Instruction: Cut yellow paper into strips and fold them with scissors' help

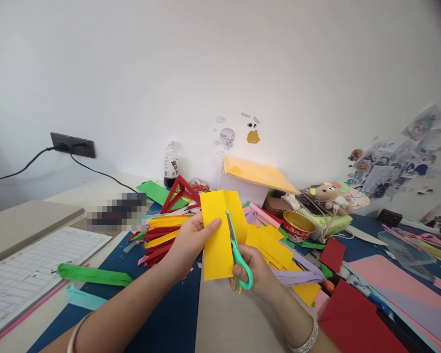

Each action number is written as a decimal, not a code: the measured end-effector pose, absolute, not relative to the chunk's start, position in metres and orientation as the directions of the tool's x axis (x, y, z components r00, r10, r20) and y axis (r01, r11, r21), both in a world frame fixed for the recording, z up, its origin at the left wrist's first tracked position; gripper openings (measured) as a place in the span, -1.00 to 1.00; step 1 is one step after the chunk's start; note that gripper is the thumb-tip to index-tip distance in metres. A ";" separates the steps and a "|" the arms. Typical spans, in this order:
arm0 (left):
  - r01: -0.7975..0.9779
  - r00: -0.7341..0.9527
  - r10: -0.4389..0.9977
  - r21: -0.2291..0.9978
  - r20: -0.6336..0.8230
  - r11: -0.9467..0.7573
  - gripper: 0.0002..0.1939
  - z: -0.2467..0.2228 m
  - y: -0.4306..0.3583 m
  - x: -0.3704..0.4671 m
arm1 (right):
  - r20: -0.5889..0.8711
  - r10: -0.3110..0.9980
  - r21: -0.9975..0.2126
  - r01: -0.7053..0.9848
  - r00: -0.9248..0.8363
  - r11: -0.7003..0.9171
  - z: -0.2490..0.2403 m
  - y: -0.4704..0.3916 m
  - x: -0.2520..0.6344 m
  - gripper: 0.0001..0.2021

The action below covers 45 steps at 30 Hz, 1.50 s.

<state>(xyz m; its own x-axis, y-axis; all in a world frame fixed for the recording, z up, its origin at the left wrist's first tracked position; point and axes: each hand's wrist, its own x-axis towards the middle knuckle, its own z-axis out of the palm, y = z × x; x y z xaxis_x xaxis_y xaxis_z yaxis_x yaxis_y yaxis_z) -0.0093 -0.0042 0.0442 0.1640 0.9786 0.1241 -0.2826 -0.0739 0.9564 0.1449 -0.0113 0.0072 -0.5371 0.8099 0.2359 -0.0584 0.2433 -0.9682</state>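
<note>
Head view: our left hand pinches the yellow paper while our right hand grips green scissors, fingers through the handles

table | blue mat | paper strips | red tin | printed sheet
</note>
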 end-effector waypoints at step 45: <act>-0.241 0.304 0.951 0.970 0.051 0.025 -0.67 0.037 -0.004 -0.005 | 0.290 0.858 -0.955 -0.065 -0.425 0.290 0.003 -0.013 0.143 -0.49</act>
<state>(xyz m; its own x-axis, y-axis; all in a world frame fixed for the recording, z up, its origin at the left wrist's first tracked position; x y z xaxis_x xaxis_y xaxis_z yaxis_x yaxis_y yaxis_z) -0.0049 -0.0035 0.0371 0.3042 0.9512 0.0506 -0.2406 0.0253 0.9703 0.1432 -0.0126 0.0032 -0.4249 0.8577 0.2896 -0.0654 0.2900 -0.9548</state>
